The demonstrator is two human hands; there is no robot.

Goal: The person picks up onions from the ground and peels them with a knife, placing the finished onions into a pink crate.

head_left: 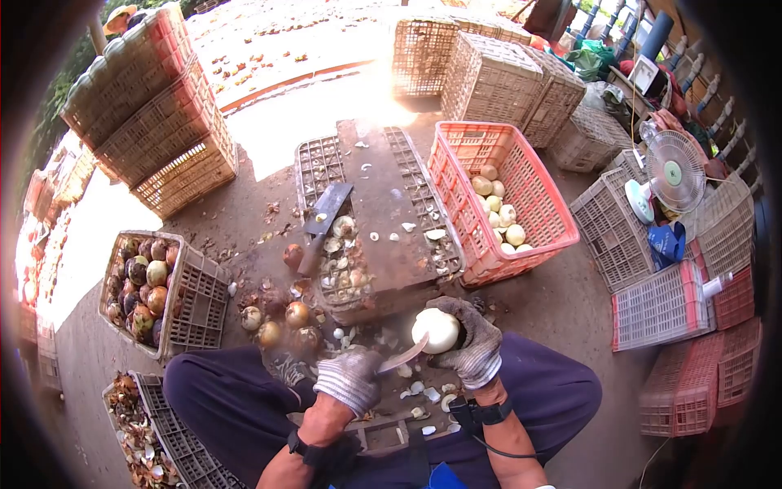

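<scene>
The gloved right hand (472, 342) cups a peeled onion (437, 329) over the lap, while the left fist (350, 379), its wrist low, grips a curved knife (405, 356) touching it. Beyond, a crate (199, 297) holds unpeeled onions (147, 281); a red crate (529, 191) holds peeled ones.

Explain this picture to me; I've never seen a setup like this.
There is no machine here: a person works by hand, and this one picture comes from a camera worn on the head, looking forward and down. The gloved left hand holds a curved knife; the gloved right hand holds a peeled onion. In front, a cleaver and peel scraps lie on a low platform. Right of it, a red crate holds more peeled onions; at left, another crate holds unpeeled ones.
</scene>
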